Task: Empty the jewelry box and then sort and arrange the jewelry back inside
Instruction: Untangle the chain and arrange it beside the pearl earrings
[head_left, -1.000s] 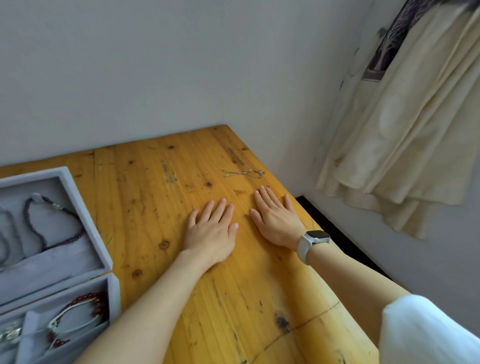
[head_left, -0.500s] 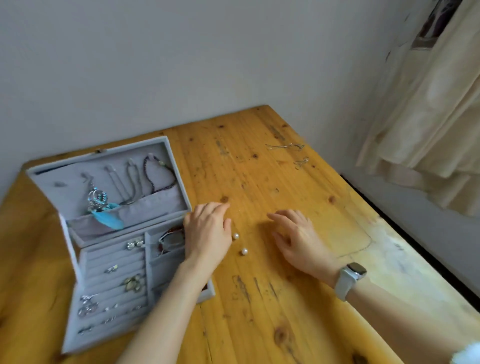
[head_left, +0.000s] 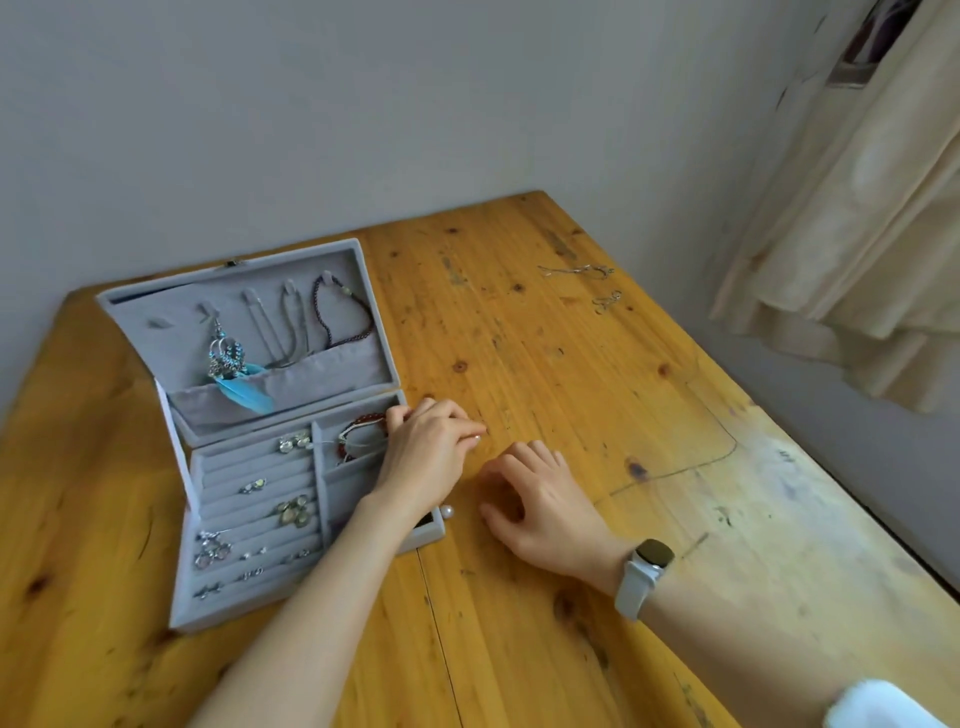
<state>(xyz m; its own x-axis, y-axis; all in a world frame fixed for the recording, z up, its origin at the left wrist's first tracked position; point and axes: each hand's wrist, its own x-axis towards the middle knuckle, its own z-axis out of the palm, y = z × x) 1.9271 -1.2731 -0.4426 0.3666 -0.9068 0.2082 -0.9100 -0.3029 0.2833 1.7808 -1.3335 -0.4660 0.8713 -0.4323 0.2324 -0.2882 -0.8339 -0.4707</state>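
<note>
L hand (head_left: 423, 452) has moved to the jewelry box (head_left: 249, 605) at 9 o'clock, fingers curled, pinching a pearl; R hand (head_left: 540, 499) loose, empty; emptying begins.

The right-hand compartments of the jewelry box (head_left: 249, 519) are largely covered by the left hand (head_left: 423, 452) and forearm. Whether anything is pinched between that hand's fingers (head_left: 470, 434) cannot be told. The small pieces in the ring rows (head_left: 249, 564) are too tiny to be identified.
</note>
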